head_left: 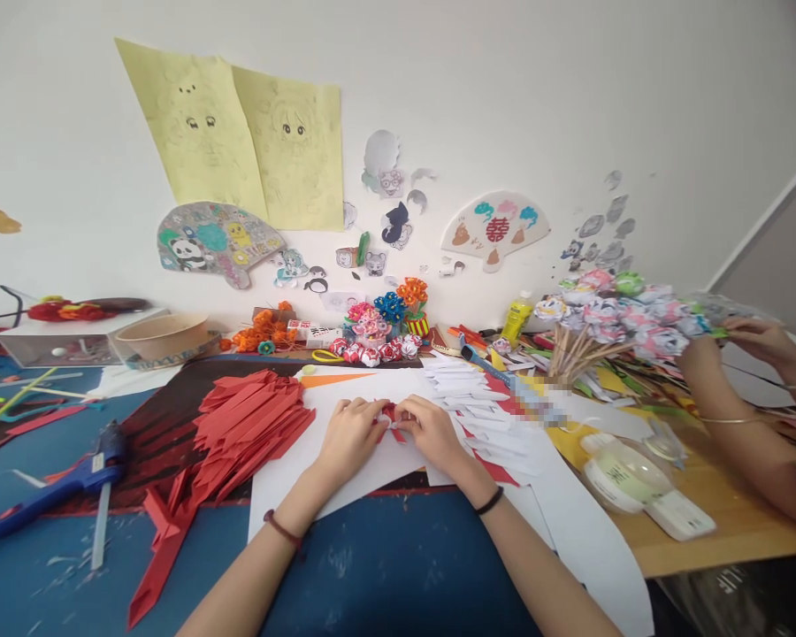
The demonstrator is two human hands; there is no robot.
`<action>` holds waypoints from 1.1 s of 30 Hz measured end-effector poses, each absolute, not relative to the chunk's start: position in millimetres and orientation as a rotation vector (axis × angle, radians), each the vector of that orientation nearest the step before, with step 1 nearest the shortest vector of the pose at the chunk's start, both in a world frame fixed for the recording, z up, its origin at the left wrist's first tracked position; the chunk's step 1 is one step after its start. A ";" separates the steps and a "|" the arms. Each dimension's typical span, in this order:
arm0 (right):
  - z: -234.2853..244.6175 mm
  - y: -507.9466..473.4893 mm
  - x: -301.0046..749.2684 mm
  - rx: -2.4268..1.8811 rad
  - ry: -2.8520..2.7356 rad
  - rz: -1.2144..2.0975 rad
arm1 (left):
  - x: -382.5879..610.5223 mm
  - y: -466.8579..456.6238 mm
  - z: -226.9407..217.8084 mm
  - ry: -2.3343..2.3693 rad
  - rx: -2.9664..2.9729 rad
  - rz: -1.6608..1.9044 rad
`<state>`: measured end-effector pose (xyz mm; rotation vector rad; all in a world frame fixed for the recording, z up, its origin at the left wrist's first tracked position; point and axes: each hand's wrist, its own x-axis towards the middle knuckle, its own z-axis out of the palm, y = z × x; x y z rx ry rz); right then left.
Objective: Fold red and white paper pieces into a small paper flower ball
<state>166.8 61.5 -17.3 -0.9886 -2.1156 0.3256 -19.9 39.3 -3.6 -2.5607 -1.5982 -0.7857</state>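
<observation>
Over a large white sheet (285, 478), my left hand (353, 433) and my right hand (431, 431) meet, fingers closed on a small piece of red and white paper (398, 432). The fingers cover most of it, so its exact shape is hidden. A heap of folded red paper strips (252, 429) lies to the left of my left hand, with a few loose ones trailing toward the front. Folded white paper strips (470, 398) are lined up just right of my right hand.
A blue glue gun (93, 469) lies at left. Along the wall stand paper flowers (371, 323), a yellow bottle (517, 318) and a bunch of paper roses on sticks (610, 318). A clear bottle (616, 473) lies at right, near another person's arms (749, 433).
</observation>
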 end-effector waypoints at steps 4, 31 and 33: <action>-17.2 62.4 166.8 -0.961 -2.117 0.362 | -20.0 39.1 -4.2 -1.610 -2.545 -0.787; -16.4 57.9 169.4 -1.214 -2.012 0.294 | -25.7 45.6 -10.4 -1.608 -2.578 -0.963; -16.2 56.8 171.0 -1.234 -2.017 0.314 | -25.3 44.7 -11.2 -1.624 -2.544 -0.991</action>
